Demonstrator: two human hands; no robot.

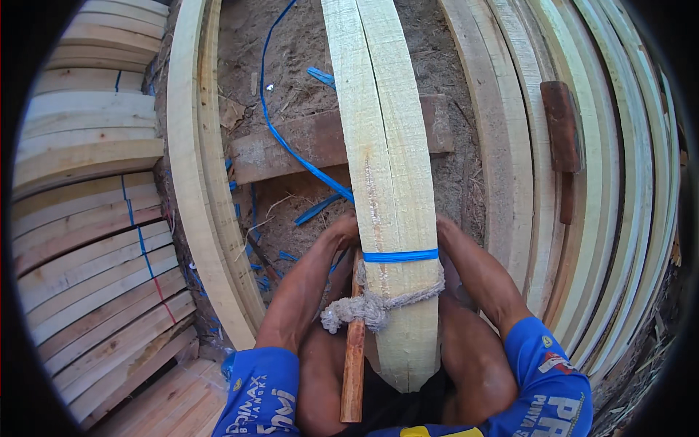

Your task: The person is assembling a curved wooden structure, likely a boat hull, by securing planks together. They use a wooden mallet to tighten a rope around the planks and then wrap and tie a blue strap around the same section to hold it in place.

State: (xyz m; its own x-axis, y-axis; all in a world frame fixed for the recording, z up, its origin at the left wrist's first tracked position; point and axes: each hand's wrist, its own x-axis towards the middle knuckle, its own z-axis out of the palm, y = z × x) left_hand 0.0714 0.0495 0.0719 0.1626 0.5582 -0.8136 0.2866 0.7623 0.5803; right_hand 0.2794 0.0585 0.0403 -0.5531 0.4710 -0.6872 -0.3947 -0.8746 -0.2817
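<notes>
Two pale planks (386, 146), side by side, lie lengthwise between your hands and extend far beyond them. Your left hand (344, 231) is at their left edge and your right hand (445, 231) at their right edge. The planks hide most of your fingers, so you cannot tell whether either hand is spread or gripping something. Just nearer to you than both hands, a blue band (400, 256) crosses the planks. Nearer again, a thick, frayed rope (368, 309) wraps them and loops around a wooden stick (353, 371), which points back toward you below your left hand. Beyond that hand, a long blue strap (268, 109) curves away from the planks' left edge over a brown crosspiece (284, 148). Well to the right of your right hand, a brown mallet (562, 127) rests on long boards (502, 146); stacked timber (87, 247) stands far left of your left hand.
</notes>
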